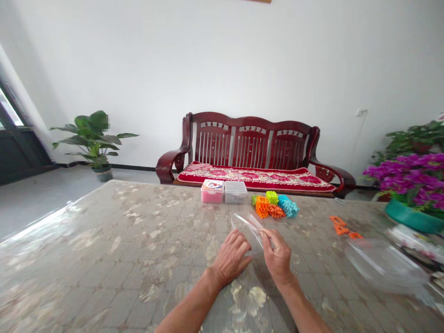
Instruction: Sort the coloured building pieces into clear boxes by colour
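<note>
Near, two hands are counted; far, two small lidded boxes and one wooden bench; one potted plant is seen left, one teal planter right.

Tablecloth at left: open passage, level and wide, left of the left hand. Upper centre: pink box and clear box, side by side, bar the forward path; the coloured heap extends the barrier rightward. Right of the heap, a free lane precedes the orange pieces. Lower right: clear container and green planter obstruct.
</note>
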### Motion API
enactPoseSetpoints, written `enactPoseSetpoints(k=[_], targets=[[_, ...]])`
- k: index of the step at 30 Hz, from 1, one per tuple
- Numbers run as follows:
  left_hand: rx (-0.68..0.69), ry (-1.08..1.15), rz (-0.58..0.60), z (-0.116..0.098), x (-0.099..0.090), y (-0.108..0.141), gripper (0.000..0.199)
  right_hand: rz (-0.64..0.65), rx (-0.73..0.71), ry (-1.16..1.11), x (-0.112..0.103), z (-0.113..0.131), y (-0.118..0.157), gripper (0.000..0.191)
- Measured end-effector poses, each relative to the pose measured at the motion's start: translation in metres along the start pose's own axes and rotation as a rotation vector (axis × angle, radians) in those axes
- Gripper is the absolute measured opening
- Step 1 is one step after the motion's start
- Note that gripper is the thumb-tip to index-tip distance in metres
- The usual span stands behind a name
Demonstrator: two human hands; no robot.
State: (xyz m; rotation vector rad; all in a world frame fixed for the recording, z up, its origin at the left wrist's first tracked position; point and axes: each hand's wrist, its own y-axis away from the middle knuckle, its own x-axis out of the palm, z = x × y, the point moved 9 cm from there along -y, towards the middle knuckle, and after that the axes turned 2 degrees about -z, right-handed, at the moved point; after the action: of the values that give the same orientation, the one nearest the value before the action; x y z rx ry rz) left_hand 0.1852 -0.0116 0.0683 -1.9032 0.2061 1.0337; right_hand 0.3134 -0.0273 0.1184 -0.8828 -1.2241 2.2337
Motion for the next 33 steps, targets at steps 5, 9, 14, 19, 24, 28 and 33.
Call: enactPoseSetpoints(k=[5, 9, 14, 19, 24, 28, 33], targets=[[0.032, -0.008, 0.046, 0.002, 0.007, 0.0, 0.015, 0.141, -0.246, 0.061, 0.008, 0.018, 0.0, 0.022], [0.031, -0.016, 0.048, 0.006, 0.006, 0.002, 0.025, 0.066, -0.262, 0.17, -0.013, 0.007, -0.017, 0.022], [0.005, -0.063, 0.001, 0.012, 0.001, 0.003, 0.035, -0.083, -0.2, 0.306, -0.052, -0.026, -0.04, 0.022], [-0.003, 0.032, -0.005, 0.013, -0.003, 0.003, 0.029, 0.01, -0.209, 0.467, -0.068, -0.062, -0.015, 0.031], [-0.103, 0.08, -0.076, 0.049, -0.025, -0.001, 0.062, 0.218, -0.221, 0.481, -0.072, -0.085, 0.024, 0.037], [-0.271, 0.133, 0.006, 0.1, -0.027, 0.0, 0.084, 0.356, -0.171, 0.435, -0.074, -0.096, 0.045, 0.034], [-0.325, 0.319, 0.213, 0.13, -0.009, 0.005, 0.112, 0.431, -0.085, 0.39, -0.076, -0.104, 0.058, 0.024]])
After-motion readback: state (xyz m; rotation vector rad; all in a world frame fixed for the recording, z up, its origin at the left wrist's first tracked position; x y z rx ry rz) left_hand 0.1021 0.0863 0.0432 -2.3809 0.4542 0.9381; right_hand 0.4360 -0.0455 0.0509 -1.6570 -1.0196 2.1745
